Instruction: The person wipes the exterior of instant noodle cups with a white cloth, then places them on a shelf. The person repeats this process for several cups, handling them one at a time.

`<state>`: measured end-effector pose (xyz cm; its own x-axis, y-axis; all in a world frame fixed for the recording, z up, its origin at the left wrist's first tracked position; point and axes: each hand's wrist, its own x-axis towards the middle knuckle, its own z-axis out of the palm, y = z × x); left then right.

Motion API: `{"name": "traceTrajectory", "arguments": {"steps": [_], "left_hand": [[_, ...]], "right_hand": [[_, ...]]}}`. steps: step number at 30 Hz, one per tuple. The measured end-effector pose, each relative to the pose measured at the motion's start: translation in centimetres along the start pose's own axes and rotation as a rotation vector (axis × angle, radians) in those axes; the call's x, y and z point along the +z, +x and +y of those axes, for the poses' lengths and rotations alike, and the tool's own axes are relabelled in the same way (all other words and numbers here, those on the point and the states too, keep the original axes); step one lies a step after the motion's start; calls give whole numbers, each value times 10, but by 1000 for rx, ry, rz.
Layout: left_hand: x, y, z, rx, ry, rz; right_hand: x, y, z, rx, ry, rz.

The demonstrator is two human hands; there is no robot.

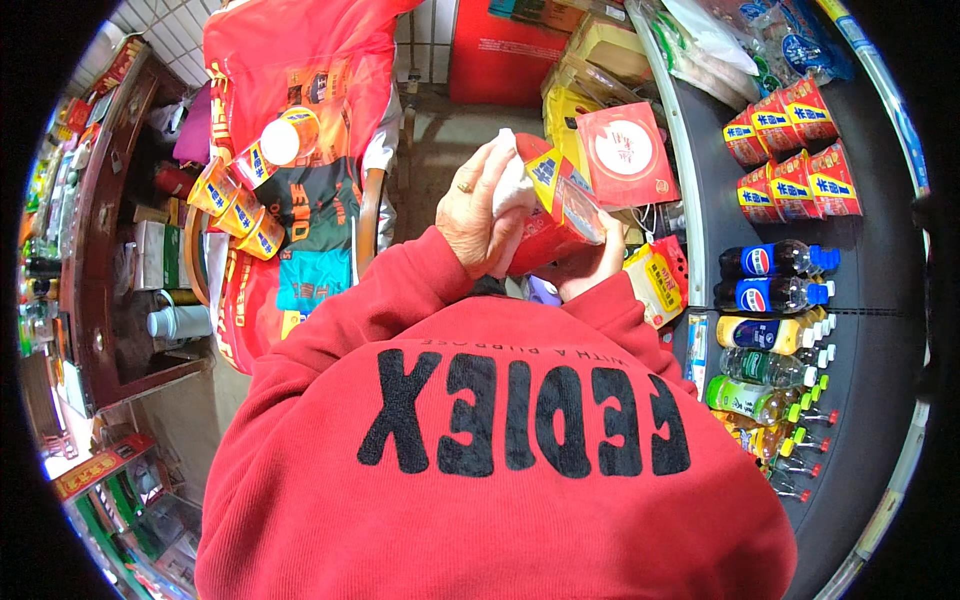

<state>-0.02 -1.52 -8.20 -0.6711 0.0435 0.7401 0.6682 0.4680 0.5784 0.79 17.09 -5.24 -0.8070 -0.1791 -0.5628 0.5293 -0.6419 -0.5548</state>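
Observation:
A red instant-noodle cup (541,238) with a yellow and blue label lies tilted between my two hands, in front of my chest. My right hand (598,259) grips it from the lower right, its fingers partly hidden behind the cup. A folded white cloth (514,180) is bunched in my left hand (466,212), which wears a ring and presses the cloth against the cup's left side. To the right, similar red noodle cups (784,124) stand in rows on a dark shelf (862,262).
Orange-and-white cups (238,208) rest on a chair draped with red printed packaging (300,45) at left. Pepsi bottles (765,259) and several other drinks line the shelf. A red box (627,154) and yellow packet (654,281) sit beyond my right hand. A wooden cabinet (112,217) stands far left.

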Motion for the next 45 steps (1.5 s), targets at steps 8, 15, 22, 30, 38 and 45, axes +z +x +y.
{"name": "traceTrajectory", "arguments": {"steps": [8, 15, 22, 30, 38, 45], "left_hand": [[7, 4, 16, 305, 222, -17], [-2, 5, 18, 631, 328, -323], [-12, 0, 6, 652, 58, -319], [-8, 3, -8, -915, -1526, 243], [16, -22, -17, -796, -2094, 9], [19, -26, -23, -767, -1497, -167]], "right_hand": [[0, 6, 2, -35, 48, -81], [4, 11, -2, -220, 156, -53], [-9, 11, -19, -137, 208, -119], [6, 9, -26, -179, 216, -457], [-8, 23, -16, -224, 251, -443], [-19, 36, -31, -340, 162, -260]]}}
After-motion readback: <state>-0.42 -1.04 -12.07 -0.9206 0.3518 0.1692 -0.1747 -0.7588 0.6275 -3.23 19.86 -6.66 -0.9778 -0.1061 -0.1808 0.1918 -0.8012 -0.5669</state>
